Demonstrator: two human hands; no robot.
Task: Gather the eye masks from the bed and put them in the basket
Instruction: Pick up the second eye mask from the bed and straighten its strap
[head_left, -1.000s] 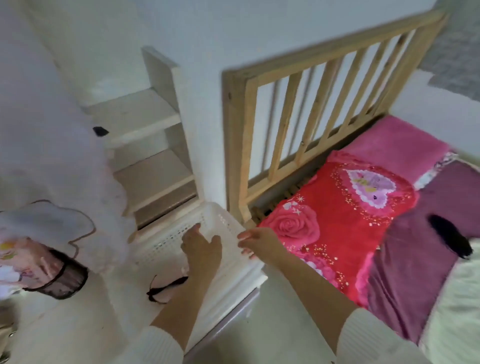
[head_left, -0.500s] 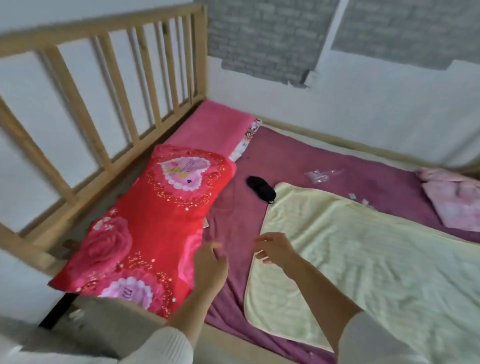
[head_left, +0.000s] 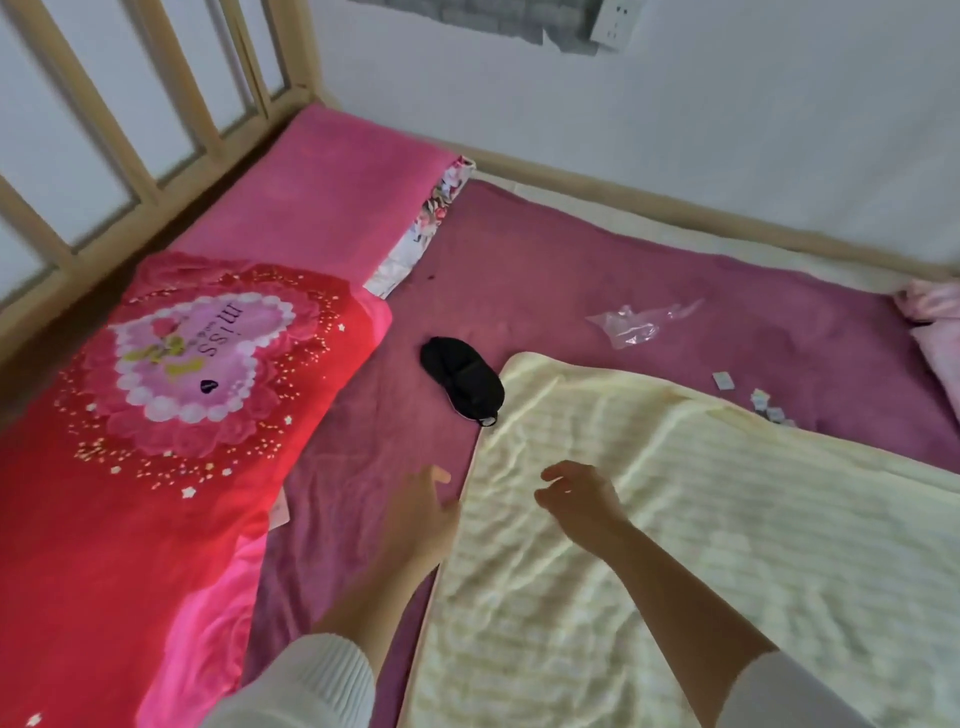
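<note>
Pillow in red is lying along the left, and just right of it 1 black eye mask is sitting on the purple sheet, touching the yellow blanket corner. Both hands, the left hand and the right hand, are hovering short of it, fingers loosely spread and holding nothing, seemingly lining up a reach; the basket is not showing

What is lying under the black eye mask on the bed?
The black eye mask lies on the purple sheet, its near end at the corner of the yellow blanket. Whether that end overlaps the blanket, and what the mask covers, cannot be seen.
</note>
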